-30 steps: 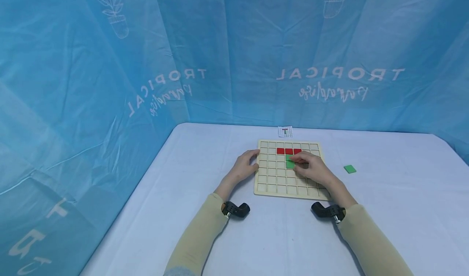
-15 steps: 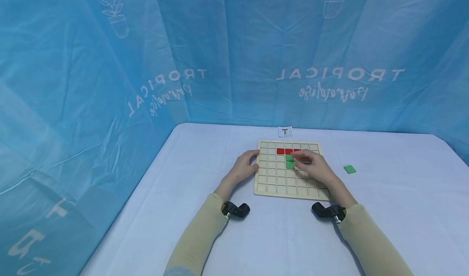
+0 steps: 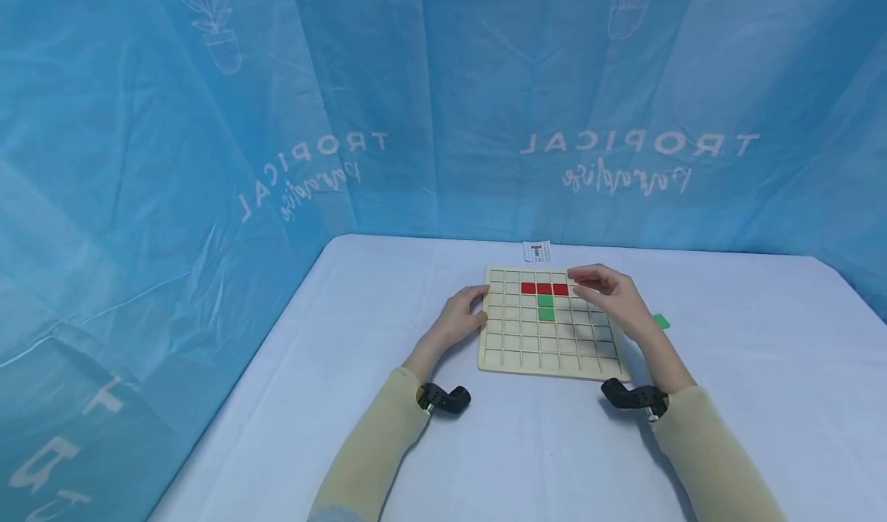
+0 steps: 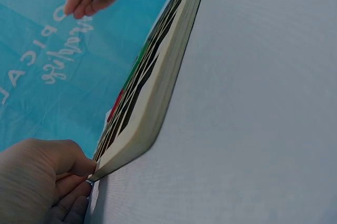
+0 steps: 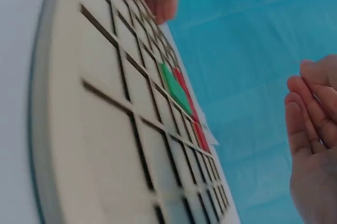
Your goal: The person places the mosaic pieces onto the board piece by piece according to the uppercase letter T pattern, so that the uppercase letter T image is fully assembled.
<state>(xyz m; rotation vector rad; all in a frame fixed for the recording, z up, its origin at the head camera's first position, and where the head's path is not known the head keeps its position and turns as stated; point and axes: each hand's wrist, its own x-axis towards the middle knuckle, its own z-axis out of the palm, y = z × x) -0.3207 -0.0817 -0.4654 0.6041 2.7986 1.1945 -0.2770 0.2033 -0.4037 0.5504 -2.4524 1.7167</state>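
A wooden grid board point(image 3: 513, 360) lies on the white cloth. My left hand point(image 3: 456, 318) holds its left edge, thumb and curled fingers at the rim in the left wrist view point(image 4: 45, 174). Three red tiles point(image 3: 543, 289) form a row in the board's upper part. Two green tiles point(image 3: 546, 307) run down from the middle red one. My right hand point(image 3: 613, 295) is raised over the board's right side, fingers extended and holding nothing. In the right wrist view its fingers point(image 5: 300, 124) stand apart from the board.
A loose green tile point(image 3: 661, 321) lies right of the board, partly hidden behind my right wrist. Behind the board is a small printed card point(image 3: 537, 251) with a red and green grid pattern. A blue printed curtain point(image 3: 471, 106) hangs at the back and left.
My right hand has lifted off the green tiles and moved right and up, uncovering the right red tile. The left hand stays at the board's edge.
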